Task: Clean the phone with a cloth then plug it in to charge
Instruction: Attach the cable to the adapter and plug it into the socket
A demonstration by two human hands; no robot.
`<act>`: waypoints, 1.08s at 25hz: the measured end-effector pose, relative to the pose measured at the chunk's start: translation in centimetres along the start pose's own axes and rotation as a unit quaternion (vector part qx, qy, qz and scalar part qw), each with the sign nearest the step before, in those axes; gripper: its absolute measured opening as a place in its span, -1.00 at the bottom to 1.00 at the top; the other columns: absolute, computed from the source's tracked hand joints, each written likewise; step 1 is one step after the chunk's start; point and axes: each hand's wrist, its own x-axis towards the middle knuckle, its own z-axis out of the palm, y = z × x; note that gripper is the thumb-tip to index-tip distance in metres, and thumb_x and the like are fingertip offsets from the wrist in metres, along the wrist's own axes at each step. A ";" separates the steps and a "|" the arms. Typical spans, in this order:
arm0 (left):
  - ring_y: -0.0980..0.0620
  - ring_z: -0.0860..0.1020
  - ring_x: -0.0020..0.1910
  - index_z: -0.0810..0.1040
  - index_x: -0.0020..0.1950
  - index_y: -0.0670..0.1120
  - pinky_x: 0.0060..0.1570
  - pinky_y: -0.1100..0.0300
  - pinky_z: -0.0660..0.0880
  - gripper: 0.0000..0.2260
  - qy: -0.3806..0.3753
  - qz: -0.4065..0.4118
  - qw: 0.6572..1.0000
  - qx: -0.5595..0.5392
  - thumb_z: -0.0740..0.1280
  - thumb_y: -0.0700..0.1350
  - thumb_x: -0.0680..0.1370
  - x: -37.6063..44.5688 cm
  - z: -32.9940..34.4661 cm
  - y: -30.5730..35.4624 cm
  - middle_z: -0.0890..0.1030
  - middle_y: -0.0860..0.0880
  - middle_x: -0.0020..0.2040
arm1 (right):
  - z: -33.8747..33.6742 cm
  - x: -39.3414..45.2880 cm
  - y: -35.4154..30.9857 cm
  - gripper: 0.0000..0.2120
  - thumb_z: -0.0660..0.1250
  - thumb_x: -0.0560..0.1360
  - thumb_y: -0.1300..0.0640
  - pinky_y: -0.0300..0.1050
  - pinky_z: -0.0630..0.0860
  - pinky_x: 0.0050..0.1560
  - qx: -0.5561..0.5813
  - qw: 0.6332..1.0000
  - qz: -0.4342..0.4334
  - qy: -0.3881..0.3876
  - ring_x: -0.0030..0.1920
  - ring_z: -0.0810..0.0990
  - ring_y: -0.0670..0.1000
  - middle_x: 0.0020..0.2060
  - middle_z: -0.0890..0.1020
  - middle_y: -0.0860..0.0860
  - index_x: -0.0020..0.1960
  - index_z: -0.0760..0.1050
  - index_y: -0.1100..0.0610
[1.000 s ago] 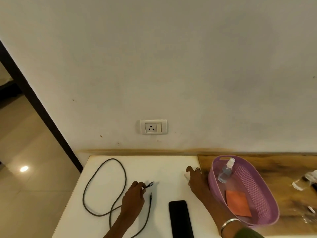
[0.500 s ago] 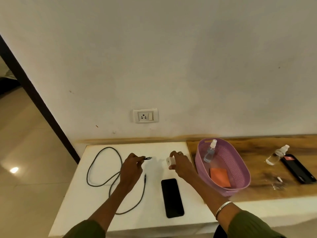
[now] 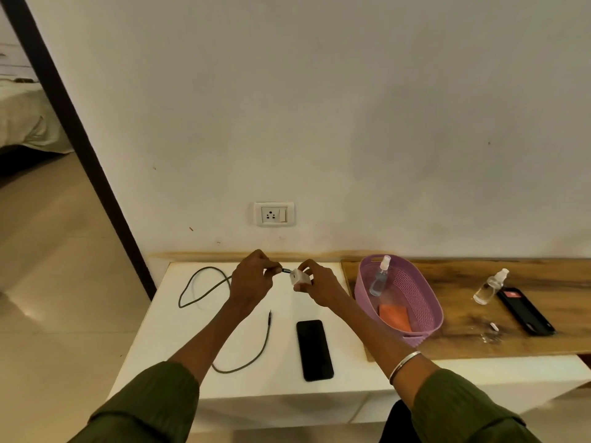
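Both hands' grip above phone (image 3: 314, 349).

phone (image 3: 314, 350) black | charger (image 3: 300, 277) white | cable (image 3: 204, 287) dark grey | basket (image 3: 425, 324) lilac, lattice-patterned | cloth (image 3: 395, 316) orange | desk (image 3: 281, 388) white | sleeves (image 3: 153, 407) olive green
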 end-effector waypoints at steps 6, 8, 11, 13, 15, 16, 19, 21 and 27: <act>0.00 0.50 -0.23 0.72 -0.08 0.03 -0.33 0.20 0.28 -0.93 -0.010 0.037 0.997 0.062 0.43 -0.09 0.53 -1.5 -0.8 0.4 0.50 0.05 -0.19 | 0.7 -1.2 -0.9 -0.56 0.52 0.38 0.04 -0.13 0.53 -0.12 0.011 1.000 -0.003 0.007 -0.06 0.57 0.06 0.09 0.62 0.11 0.18 0.45 0.09; -0.05 0.52 -0.24 0.72 -0.11 0.02 -0.35 0.18 0.27 -0.92 -0.011 0.057 0.995 0.085 0.45 -0.13 0.51 -1.7 -1.1 0.3 0.50 0.02 -0.20 | 1.0 -1.5 -1.0 -0.55 0.52 0.38 0.03 -0.18 0.47 -0.13 0.005 1.000 -0.004 0.009 -0.06 0.56 0.06 0.08 0.62 0.11 0.19 0.45 0.09; -0.06 0.51 -0.26 0.73 -0.12 0.03 -0.35 0.18 0.23 -0.90 -0.017 0.090 0.989 0.118 0.46 -0.17 0.49 -1.8 -1.4 0.5 0.51 0.00 -0.20 | 1.4 -1.7 -1.2 -0.55 0.51 0.38 0.00 -0.19 0.44 -0.12 -0.010 1.000 -0.009 0.006 -0.03 0.58 0.09 0.07 0.63 0.11 0.19 0.46 0.09; -0.05 0.50 -0.25 0.73 -0.13 0.01 -0.35 0.18 0.24 -0.89 -0.022 0.092 0.989 0.117 0.45 -0.19 0.49 -1.7 -1.4 0.6 0.50 0.01 -0.19 | 1.6 -1.7 -1.3 -0.57 0.50 0.40 0.00 -0.20 0.43 -0.13 -0.016 1.000 -0.006 0.009 -0.02 0.59 0.09 0.07 0.63 0.10 0.19 0.46 0.08; -0.03 0.49 -0.22 0.72 -0.14 -0.03 -0.35 0.19 0.26 -0.90 -0.029 0.074 0.992 0.102 0.43 -0.21 0.50 -1.6 -1.3 0.9 0.48 0.01 -0.17 | 1.6 -1.7 -1.4 -0.58 0.48 0.41 0.00 -0.20 0.43 -0.12 -0.023 1.000 -0.002 0.015 0.01 0.59 0.10 0.09 0.63 0.09 0.20 0.46 0.07; -0.02 0.48 -0.21 0.71 -0.15 -0.05 -0.35 0.19 0.26 -0.90 -0.032 0.066 0.993 0.096 0.43 -0.21 0.49 -1.4 -1.3 0.9 0.48 0.01 -0.17 | 1.6 -1.6 -1.4 -0.59 0.47 0.43 0.00 -0.19 0.44 -0.10 -0.030 0.999 -0.003 0.015 0.03 0.59 0.10 0.10 0.63 0.09 0.21 0.45 0.07; -0.01 0.48 -0.20 0.70 -0.17 -0.07 -0.34 0.20 0.27 -0.92 -0.040 0.058 0.993 0.097 0.43 -0.22 0.47 -1.2 -1.0 1.1 0.49 0.02 -0.17 | 1.9 -1.5 -1.0 -0.60 0.44 0.46 0.01 -0.15 0.46 -0.05 -0.050 0.999 -0.001 0.015 0.07 0.58 0.12 0.14 0.61 0.09 0.24 0.44 0.06; -0.02 0.50 -0.19 0.70 -0.17 -0.08 -0.35 0.23 0.24 -0.93 -0.047 0.060 0.992 0.100 0.44 -0.22 0.46 -1.4 -0.5 1.0 0.50 0.03 -0.16 | 2.2 -1.6 -0.7 -0.61 0.43 0.46 0.03 -0.07 0.50 -0.01 -0.058 0.998 0.000 0.010 0.07 0.58 0.12 0.13 0.61 0.09 0.24 0.44 0.06; -0.08 0.52 -0.29 0.67 -0.25 -0.13 -0.38 0.09 0.41 -0.93 -0.043 0.029 0.994 0.097 0.44 -0.24 0.43 -1.3 0.9 0.3 0.48 0.02 -0.22 | 3.6 -1.1 -0.4 -0.62 0.39 0.49 0.05 -0.01 0.52 0.04 -0.060 0.998 -0.002 0.014 0.06 0.59 0.14 0.13 0.61 0.11 0.26 0.42 0.09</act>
